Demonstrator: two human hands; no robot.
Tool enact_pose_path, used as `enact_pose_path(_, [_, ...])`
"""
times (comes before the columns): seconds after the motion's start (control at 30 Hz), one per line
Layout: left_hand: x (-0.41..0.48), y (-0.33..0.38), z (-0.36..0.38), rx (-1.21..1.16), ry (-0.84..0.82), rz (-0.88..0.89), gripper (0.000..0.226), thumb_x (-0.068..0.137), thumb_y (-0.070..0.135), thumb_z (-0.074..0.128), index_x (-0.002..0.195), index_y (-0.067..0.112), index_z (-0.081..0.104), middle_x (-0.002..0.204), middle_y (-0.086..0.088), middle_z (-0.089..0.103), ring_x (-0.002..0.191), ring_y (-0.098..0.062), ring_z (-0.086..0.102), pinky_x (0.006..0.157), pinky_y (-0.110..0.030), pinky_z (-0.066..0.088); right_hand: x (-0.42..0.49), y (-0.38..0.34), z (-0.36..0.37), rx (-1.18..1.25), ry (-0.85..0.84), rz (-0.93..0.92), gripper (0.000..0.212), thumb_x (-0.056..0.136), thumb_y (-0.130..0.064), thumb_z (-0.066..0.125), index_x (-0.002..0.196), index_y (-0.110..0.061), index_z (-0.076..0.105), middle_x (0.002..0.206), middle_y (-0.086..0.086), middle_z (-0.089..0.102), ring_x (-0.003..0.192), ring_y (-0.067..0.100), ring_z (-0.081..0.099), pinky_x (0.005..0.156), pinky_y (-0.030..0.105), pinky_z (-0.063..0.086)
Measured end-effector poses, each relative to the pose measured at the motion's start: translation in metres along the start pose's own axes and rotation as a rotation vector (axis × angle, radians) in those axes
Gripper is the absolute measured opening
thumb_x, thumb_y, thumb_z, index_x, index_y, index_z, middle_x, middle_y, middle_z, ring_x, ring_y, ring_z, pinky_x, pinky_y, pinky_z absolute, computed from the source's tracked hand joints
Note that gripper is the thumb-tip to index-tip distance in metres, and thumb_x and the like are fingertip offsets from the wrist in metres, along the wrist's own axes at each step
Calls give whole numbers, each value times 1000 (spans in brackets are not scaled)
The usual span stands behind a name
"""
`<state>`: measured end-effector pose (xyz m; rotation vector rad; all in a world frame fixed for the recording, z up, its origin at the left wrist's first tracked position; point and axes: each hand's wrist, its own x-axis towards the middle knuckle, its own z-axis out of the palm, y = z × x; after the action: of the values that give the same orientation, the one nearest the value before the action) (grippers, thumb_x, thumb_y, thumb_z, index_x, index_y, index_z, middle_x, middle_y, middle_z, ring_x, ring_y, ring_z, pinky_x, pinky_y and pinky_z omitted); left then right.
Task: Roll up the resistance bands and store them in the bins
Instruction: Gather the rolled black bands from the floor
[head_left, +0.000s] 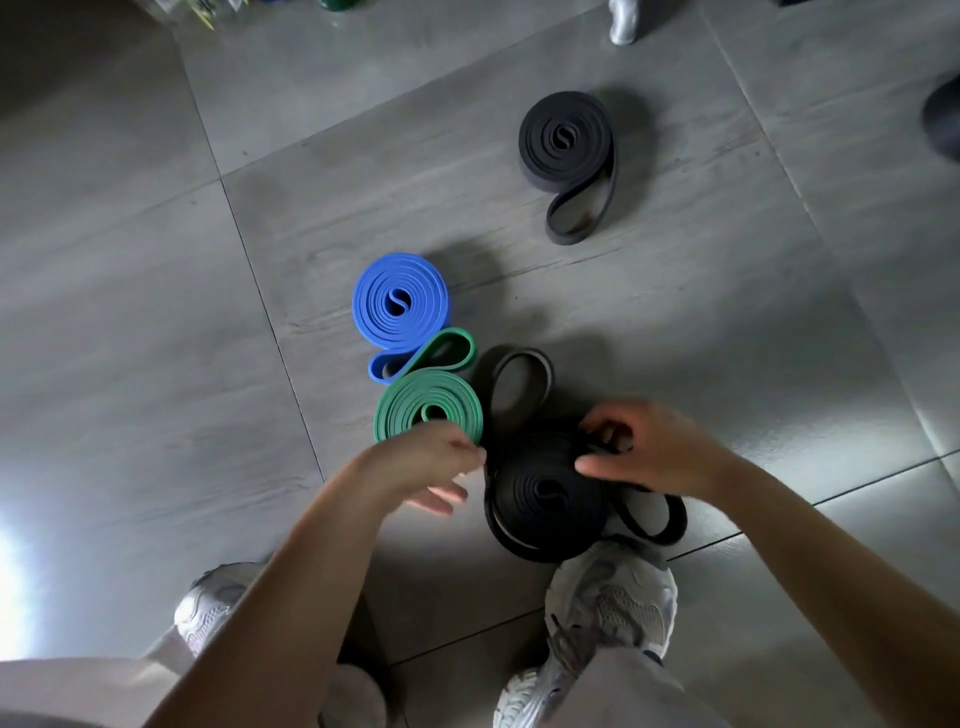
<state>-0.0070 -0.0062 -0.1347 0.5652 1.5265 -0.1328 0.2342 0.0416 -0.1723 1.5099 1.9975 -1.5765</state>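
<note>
Nearest: grey mesh trainers (613, 597) on the grey tiled floor (156, 322), the right one just beside the work. Just beyond it is the wide black rubber resistance band (545, 491), part-coiled, on edge on the floor btwn both hands. Two slack loops aren't wound in yet: one trails right, one runs far-left toward the green roll.

Left hand (423, 462): forearm in from near-left, fingers curled at the coil's left rim. Touching or pinching, can't tell.

Right hand (649, 452): in from near-right, palm down, thumb & forefinger pinching an outer layer on the coil's far-right side, other fingers bent.

Step, as I read it: finishing the wind. Best done w/ the left bracing the coil so the centre doesn't spring. The right feeds slack in flat, edges flush, steady tension, no twist in the loops.

Farther: green rubber band roll (428, 410), its tail loop touching the blue rubber band roll (400, 304). Farthest, to the right, is the second black rubber band roll (566, 140), well apart. All three show a loose tail. No bin I can make out.
</note>
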Motion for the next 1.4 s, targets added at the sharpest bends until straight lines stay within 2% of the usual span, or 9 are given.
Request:
enact_pose_path(0.13, [15,39,-24,-20,170,164,12,96,27,52,100,16,55,100,-5,61,84,-15,64,59,-25,54,28,4,-28,138,194,38,17,78,-32,75,90,-23,67,82,-3,66,71,2,58,67,8,43])
enact_pose_path(0.27, [51,92,-38,-140,348,327,10,93,16,55,101,12,57,89,-9,56,82,-21,57,74,-35,56,73,-4,-67,218,420,42,21,83,-23,71,101,-13,66,93,3,65,61,-8,56,57,3,39])
enact_pose_path(0.37, [79,129,-49,-245,432,332,25,88,10,55,113,8,54,88,-9,50,80,-24,50,73,-36,51,108,-12,-100,228,462,98,42,85,-25,69,121,-9,57,113,11,63,87,12,62,73,25,47])
enact_pose_path(0.5, [102,168,-68,-227,537,356,59,86,14,55,141,15,34,108,-6,50,79,-23,53,74,-35,53,150,-27,-130,61,560,168,60,82,-36,68,134,-12,48,126,13,59,116,29,55,84,28,40])
enact_pose_path(0.7, [121,215,-87,-221,479,381,64,91,9,52,147,19,23,141,-4,43,92,-20,53,86,-39,52,189,-39,-140,381,525,201,51,83,-25,66,129,-10,51,106,13,58,111,34,57,95,50,47])
enact_pose_path(0.9, [116,230,-89,-496,287,309,48,92,4,46,137,18,37,124,-9,44,88,-24,56,75,-36,52,199,-41,-118,725,624,174,48,80,-17,66,125,-25,55,80,-6,53,89,23,57,78,37,50])
enact_pose_path(1.0, [104,219,-84,-443,218,276,38,93,7,45,130,15,46,120,-11,47,87,-26,60,72,-36,52,191,-37,-112,637,683,137,46,81,-22,66,125,-26,54,86,1,57,80,21,55,69,30,47])
enact_pose_path(1.23, [59,163,-51,-614,203,308,12,95,5,46,88,13,51,105,-10,55,99,-28,61,77,-42,50,148,-32,-105,479,655,81,32,87,-22,63,118,-24,58,107,10,62,94,31,63,78,49,55])
enact_pose_path(1.4, [8,103,-19,-588,272,365,12,95,14,49,106,18,49,87,-12,64,76,-20,66,67,-34,54,97,-33,-81,386,507,-80,34,89,-15,63,122,-23,61,84,-9,57,78,18,56,73,31,50])
